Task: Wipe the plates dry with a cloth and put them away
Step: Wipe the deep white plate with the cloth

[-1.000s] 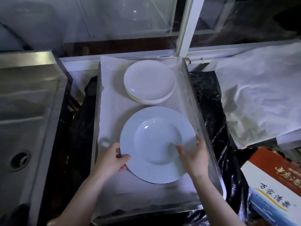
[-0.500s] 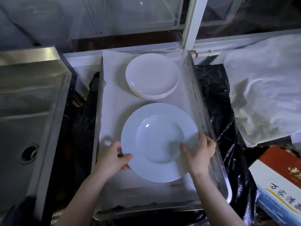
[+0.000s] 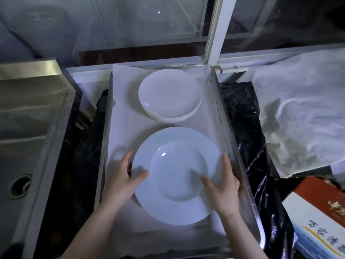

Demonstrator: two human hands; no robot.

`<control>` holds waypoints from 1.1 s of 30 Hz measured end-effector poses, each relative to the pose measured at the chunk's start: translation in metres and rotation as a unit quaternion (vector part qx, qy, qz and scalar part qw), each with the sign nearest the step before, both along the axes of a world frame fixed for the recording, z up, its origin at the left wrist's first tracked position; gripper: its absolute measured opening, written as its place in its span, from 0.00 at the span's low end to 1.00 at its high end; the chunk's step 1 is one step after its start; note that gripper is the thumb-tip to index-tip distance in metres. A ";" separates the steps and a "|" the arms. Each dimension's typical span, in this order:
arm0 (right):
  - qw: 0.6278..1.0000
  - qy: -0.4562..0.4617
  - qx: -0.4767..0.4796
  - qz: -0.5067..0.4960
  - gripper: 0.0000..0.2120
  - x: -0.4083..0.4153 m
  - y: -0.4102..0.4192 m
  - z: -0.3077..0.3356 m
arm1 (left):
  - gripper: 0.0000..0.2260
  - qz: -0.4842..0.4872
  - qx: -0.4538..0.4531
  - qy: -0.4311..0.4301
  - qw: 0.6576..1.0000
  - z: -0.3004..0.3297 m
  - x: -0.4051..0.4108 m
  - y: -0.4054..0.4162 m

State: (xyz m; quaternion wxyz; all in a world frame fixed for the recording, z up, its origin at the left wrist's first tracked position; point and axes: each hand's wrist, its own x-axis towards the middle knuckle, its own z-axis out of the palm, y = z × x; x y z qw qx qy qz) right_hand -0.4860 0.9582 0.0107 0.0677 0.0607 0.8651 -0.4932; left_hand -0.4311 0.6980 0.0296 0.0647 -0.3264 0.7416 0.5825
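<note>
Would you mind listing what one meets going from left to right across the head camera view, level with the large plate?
Steel sink → left hand → large plate → right hand → tray wall → black plastic sheet → printed box.

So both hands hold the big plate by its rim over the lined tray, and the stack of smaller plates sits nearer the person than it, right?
Not quite: in the head view the stack sits beyond the big plate, farther from the person. Both hands, left and right, do hold its rim over the lined tray.
</note>
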 end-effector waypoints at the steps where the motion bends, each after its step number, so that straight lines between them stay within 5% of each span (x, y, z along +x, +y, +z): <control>1: 1.000 0.005 -0.013 -0.006 0.43 -0.003 0.000 -0.002 | 0.39 0.019 0.018 0.013 1.000 -0.004 -0.002 0.002; 7: 0.992 0.012 -0.109 -0.061 0.39 -0.004 -0.004 -0.005 | 0.22 0.218 0.080 0.094 0.968 -0.016 -0.008 0.037; 12: 0.990 0.025 -0.126 -0.065 0.39 0.001 -0.003 -0.003 | 0.23 0.258 0.151 0.105 0.948 -0.004 -0.006 0.034; 24: 0.983 0.078 -0.165 -0.018 0.39 0.001 0.013 0.043 | 0.31 0.040 0.151 0.194 0.969 0.044 0.008 0.027; 33: 0.987 0.116 -0.100 -0.049 0.36 0.051 0.038 0.087 | 0.25 -0.079 0.093 0.224 0.967 0.087 0.018 0.040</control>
